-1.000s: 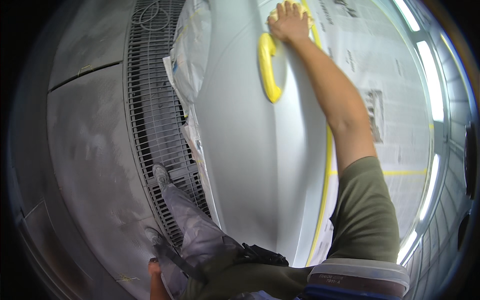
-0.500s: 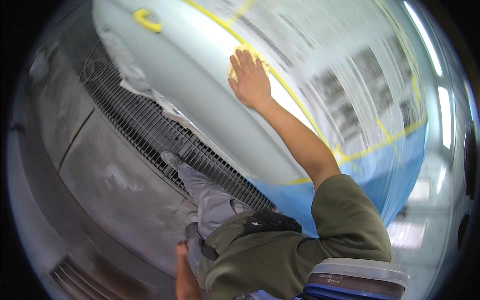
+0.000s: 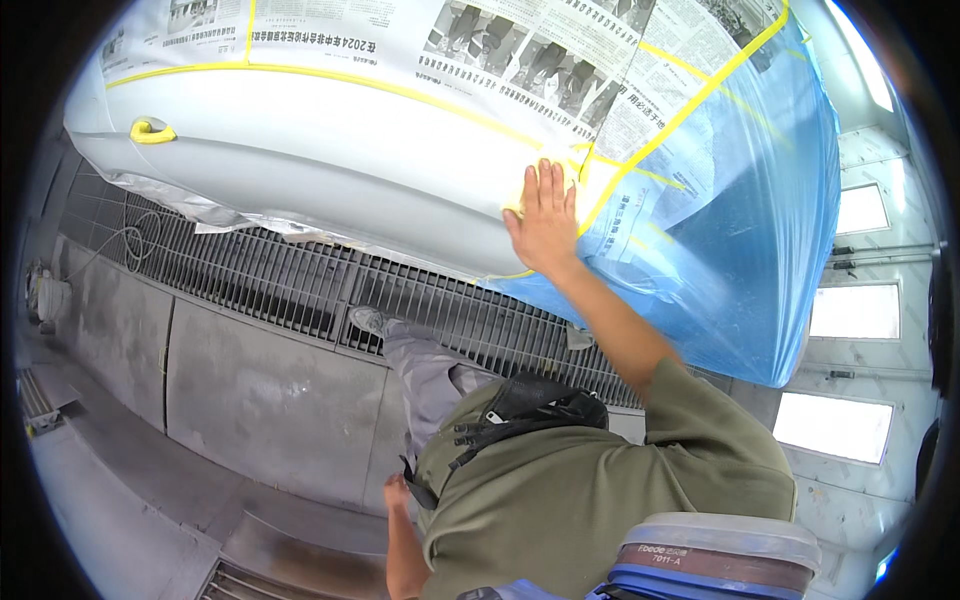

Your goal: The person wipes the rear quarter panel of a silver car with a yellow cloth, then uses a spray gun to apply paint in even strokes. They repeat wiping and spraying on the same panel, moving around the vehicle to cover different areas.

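My right hand (image 3: 548,222) lies with outstretched fingers on a yellow cloth (image 3: 515,200), holding it against the pale car panel (image 3: 380,185) at its right end, beside yellow masking tape (image 3: 602,205). The panel has a yellow-covered door handle (image 3: 152,133) at the left. Newspaper sheets (image 3: 350,35) cover the area above, and blue plastic sheeting (image 3: 760,270) covers the right side. My left hand (image 3: 397,490) hangs low beside my body with curled fingers; what it holds, if anything, I cannot make out.
A floor grate (image 3: 300,295) runs beneath the panel along grey floor plates (image 3: 260,390). A coiled hose (image 3: 140,235) lies at the left near a pale object (image 3: 50,298). Lit wall panels (image 3: 830,425) line the right; my respirator (image 3: 715,555) shows below.
My right hand has slid along the panel from near the handle toward the blue-sheeted end with the cloth. The view has swung, so the panel now runs crosswise. My left hand remains low.
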The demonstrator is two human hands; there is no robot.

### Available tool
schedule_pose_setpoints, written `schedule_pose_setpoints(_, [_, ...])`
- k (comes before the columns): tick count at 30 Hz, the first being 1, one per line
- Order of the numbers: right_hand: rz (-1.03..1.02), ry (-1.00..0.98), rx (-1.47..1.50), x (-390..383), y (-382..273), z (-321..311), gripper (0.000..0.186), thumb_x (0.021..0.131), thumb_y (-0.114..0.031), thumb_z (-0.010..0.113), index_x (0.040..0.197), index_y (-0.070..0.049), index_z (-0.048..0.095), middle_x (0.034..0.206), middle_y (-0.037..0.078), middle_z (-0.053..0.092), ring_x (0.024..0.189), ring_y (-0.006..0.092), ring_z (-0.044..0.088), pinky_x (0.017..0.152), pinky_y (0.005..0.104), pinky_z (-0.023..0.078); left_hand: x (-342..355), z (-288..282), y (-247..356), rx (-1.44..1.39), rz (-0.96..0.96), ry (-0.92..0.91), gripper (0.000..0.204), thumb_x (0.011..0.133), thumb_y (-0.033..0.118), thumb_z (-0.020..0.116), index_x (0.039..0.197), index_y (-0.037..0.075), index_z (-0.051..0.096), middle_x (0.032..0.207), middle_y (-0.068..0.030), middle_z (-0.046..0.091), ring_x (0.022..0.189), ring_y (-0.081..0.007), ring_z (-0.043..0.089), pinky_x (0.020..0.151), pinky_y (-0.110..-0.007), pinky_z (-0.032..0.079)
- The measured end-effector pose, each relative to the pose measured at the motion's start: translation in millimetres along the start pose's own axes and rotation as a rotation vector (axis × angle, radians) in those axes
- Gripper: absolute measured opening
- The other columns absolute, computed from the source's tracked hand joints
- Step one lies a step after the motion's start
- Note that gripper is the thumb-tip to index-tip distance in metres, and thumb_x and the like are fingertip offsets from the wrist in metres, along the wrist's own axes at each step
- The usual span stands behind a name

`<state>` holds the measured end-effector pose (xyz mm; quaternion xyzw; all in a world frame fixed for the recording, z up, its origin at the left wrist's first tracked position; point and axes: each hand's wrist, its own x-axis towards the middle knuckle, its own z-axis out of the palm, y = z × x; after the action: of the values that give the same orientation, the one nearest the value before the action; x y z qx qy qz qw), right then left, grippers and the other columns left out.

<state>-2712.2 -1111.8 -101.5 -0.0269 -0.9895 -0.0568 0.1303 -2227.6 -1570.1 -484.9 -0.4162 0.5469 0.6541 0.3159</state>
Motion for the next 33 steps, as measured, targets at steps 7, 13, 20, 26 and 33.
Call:
schedule_pose_setpoints(7, [-0.338,0.14,0.199,47,-50,15,0.073,0.1,-0.045,0.052,0.159,-0.007,0.032,0.168,0.012,0.024,0.158,0.0303,0.015,0.127,0.051,0.013,20,-1,13,-0.008,0.243,-0.03,0.023,0.101,0.026,0.059,0.109,0.005,0.064,0.098,-0.0103,0.071,0.08,-0.0191,0.067,0.062,-0.033,0.052])
schedule_pose_setpoints(13, [-0.513,-0.063,-0.226,8,30,-11,0.063,0.102,-0.036,0.052,0.159,-0.015,0.034,0.168,0.004,0.029,0.155,0.0222,0.024,0.126,0.0494,0.019,22,19,22,-0.276,0.098,0.013,0.025,0.103,0.025,0.062,0.114,0.003,0.061,0.101,-0.0119,0.071,0.076,-0.0175,0.066,0.061,-0.03,0.054])
schedule_pose_setpoints(20, [-1.225,-0.603,-0.503,25,64,-40,0.061,0.101,-0.035,0.051,0.157,-0.014,0.039,0.168,0.0,0.028,0.155,0.0165,0.024,0.128,0.043,0.015,12,93,-58,-0.037,0.08,0.281,0.024,0.1,0.027,0.059,0.1,0.004,0.067,0.082,-0.0052,0.068,0.068,-0.0161,0.065,0.057,-0.03,0.05])
schedule_pose_setpoints(26, [-1.603,-0.331,-0.317,191,-114,-23,0.059,0.098,-0.043,0.052,0.148,-0.011,0.052,0.163,0.005,0.038,0.154,0.0211,0.027,0.128,0.0481,0.014,-13,151,-101,-0.172,-0.098,0.318,0.026,0.1,0.027,0.057,0.101,0.004,0.069,0.08,-0.0054,0.067,0.068,-0.0175,0.065,0.056,-0.033,0.051])
schedule_pose_setpoints(33, [-1.533,0.147,-0.622,365,-370,7,0.059,0.105,-0.05,0.04,0.157,-0.021,0.039,0.166,0.002,0.033,0.157,0.0207,0.02,0.128,0.05,0.013,-40,212,-80,-0.493,-0.221,0.428,0.026,0.102,0.024,0.056,0.11,0.002,0.067,0.09,-0.0098,0.072,0.073,-0.0187,0.068,0.061,-0.034,0.055])
